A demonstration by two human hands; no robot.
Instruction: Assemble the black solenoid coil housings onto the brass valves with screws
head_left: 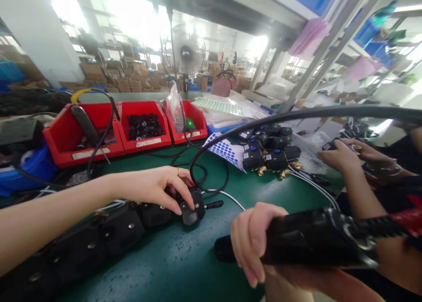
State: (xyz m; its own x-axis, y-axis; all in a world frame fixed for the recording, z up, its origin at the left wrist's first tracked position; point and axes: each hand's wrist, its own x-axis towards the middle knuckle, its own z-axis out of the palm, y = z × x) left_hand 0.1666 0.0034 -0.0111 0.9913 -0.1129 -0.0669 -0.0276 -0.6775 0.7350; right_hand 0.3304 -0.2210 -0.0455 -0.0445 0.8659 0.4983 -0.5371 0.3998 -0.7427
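My left hand (171, 185) has its fingers around a small black housing (193, 209) on the green table (211, 231), with the thumb and fingertips pressed on its top. A short black connector (215, 204) sticks out at its right. In my right hand (252, 240) is a thick black cylindrical tool (306, 236), lying sideways with its dark end pointing left, just right of the housing. More black housings (120, 225) stand in a row under and beside my left forearm, towards the lower left.
Red bins (145, 141) with small black parts stand behind my left hand. Finished-looking black units (253, 154) with brass fittings lie at the right. A black cable (296, 115) arches across. Another person's hands (343, 154) work at the far right.
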